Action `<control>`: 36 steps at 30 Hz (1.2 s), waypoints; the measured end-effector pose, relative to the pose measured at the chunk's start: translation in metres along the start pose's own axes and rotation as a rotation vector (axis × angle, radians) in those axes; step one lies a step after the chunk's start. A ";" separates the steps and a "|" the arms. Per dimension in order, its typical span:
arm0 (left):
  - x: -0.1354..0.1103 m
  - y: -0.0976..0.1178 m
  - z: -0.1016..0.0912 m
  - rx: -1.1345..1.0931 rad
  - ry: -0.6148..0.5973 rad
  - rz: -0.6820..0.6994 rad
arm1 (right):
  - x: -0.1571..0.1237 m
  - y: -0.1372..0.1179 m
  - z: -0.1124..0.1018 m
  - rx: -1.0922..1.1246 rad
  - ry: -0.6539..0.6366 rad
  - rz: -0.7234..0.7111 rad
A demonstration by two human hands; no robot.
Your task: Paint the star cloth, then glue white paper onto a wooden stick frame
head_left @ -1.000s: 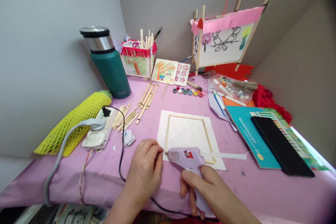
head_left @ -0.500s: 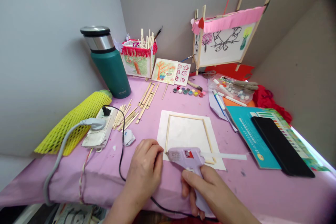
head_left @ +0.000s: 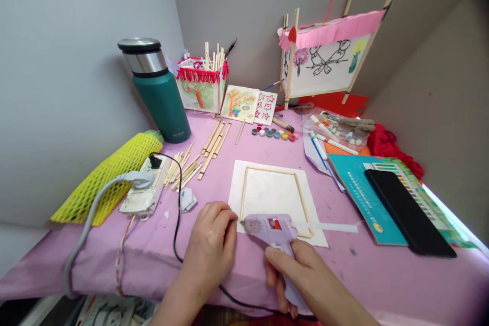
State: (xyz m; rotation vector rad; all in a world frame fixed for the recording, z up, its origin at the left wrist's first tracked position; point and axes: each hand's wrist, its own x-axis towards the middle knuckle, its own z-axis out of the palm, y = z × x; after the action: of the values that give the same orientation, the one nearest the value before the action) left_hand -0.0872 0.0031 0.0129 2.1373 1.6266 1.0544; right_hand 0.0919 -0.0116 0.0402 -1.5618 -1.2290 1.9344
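A lilac hot glue gun (head_left: 273,229) is gripped by my right hand (head_left: 301,270), its nozzle pointing left at the near left corner of a wooden stick frame (head_left: 243,194). From its back end sticks out a clear glue stick (head_left: 336,226). The frame lies on a white sheet of paper (head_left: 269,198), its near side partly covered by the gun. Just left of the nozzle, my left hand (head_left: 212,237) rests at the paper's edge with curled fingers. Whatever its fingertips may hold is hidden.
Loose sticks (head_left: 187,170) lie to the left, near a power strip (head_left: 145,188) with a black cord running to the front edge. A green bottle (head_left: 162,97) stands behind. On the right are a blue book (head_left: 359,198) and a black phone (head_left: 408,214). Paint pots (head_left: 275,133) sit farther back.
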 end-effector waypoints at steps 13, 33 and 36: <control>-0.001 0.000 0.000 -0.005 0.001 0.011 | 0.000 0.000 0.002 0.004 0.020 -0.030; -0.001 0.000 0.000 -0.040 -0.010 -0.013 | -0.007 0.003 -0.005 -0.246 0.154 -0.005; 0.000 -0.001 -0.001 -0.047 -0.007 -0.021 | -0.008 0.003 -0.007 -0.116 0.113 -0.018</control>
State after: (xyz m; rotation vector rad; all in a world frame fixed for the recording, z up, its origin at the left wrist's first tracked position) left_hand -0.0887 0.0032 0.0131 2.0873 1.6013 1.0667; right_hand 0.1012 -0.0168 0.0421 -1.6865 -1.3234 1.7655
